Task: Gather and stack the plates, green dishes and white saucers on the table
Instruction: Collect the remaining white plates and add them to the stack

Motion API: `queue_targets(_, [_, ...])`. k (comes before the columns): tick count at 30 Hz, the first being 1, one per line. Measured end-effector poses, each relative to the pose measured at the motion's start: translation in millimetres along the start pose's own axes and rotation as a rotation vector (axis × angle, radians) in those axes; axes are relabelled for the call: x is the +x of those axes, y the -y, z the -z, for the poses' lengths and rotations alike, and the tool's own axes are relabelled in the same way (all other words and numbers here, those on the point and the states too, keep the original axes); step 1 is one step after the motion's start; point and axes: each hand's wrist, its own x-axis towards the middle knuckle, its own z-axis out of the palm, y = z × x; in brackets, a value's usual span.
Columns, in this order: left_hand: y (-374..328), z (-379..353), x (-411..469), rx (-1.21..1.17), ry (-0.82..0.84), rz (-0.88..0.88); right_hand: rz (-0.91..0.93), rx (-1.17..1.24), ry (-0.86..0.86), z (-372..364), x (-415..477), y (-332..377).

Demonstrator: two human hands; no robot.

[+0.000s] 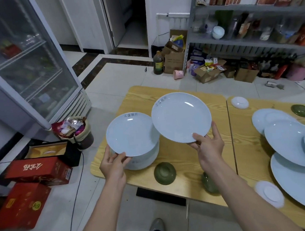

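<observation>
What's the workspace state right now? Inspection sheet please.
Surface: wooden table, two tops butted together.
Job's things: plate stack at left; loose plates at right; three green dishes and two white saucers scattered.
Clutter: full bin, red boxes on floor.
Grippers: left hand grips a plate over the stack; right hand grips a second plate, raised.
Cables: black cable on floor, left.
Surroundings: glass-door fridge, storage shelves.

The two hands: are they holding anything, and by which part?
Yes, a pale blue plate each. The left hand grips the smaller plate by its near rim; the right hand pinches the larger plate by its near rim, thumb on top.
</observation>
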Motion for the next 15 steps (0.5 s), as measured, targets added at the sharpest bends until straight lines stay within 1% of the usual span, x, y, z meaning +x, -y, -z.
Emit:
queue_targets(9, [4.9,24.5,27.2,0.052,0.026,0.113,-0.033,0.001,-0.034,-23.2,-9.9,-34.3])
queue_targets(15, [6.3,32.7,36.9,0.128,0.020,0.100,-0.075,-0.023,-0.048,-31.0,-15.6,-59.1])
